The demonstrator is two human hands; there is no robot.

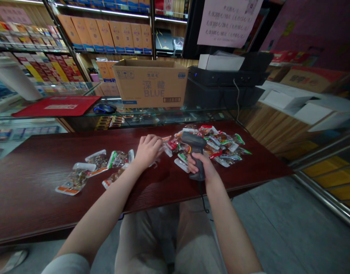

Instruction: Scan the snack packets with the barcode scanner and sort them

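Observation:
My right hand (pixel 201 164) is wrapped round the grip of a dark grey barcode scanner (pixel 195 146), whose head points at a heap of small snack packets (pixel 219 144) on the dark red table (pixel 35 182). My left hand (pixel 148 150) rests with curled fingers on a clear snack packet (pixel 163 149) at the left edge of the heap. Several more snack packets (pixel 99 167) lie spread out to the left of my left hand.
A cardboard box marked BLUE (pixel 150 82) stands on the glass counter (pixel 78 114) behind the table, next to a black printer (pixel 224 78), a computer mouse (pixel 104 109) and a red mat (pixel 57 105). Shelves of boxed goods fill the back wall. A metal rail (pixel 325 198) runs at the right.

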